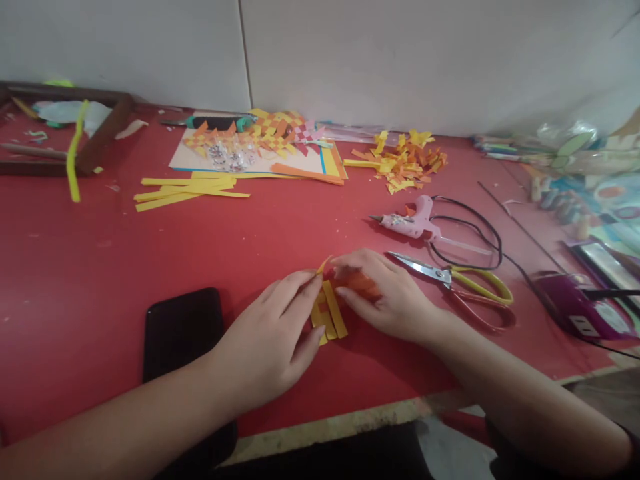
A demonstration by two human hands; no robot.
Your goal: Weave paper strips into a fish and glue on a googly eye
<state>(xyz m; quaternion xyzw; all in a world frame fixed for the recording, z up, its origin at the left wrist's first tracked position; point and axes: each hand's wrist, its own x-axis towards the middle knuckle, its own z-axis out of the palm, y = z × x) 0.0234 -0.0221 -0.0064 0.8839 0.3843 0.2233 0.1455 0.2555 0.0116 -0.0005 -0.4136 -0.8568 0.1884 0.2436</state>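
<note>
Paper strips, yellow and crossed, lie on a red tabletop, partly hidden by the left hand, fingers close together; the right hand half covers orange paper, thumb and fingertips apart. Neither grip is clear. A brown wooden tray, cut off at left, holds indistinct pale material.

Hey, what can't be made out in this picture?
In the head view:
Yellow strips between the hands: left side hidden by the left hand.
Orange paper: partly hidden by the right hand; whether it is gripped is unclear.
Black phone: partly covered by the left forearm.
Dark frame: cut off by the left edge.
Clutter at far right: too blurred to identify.
</note>
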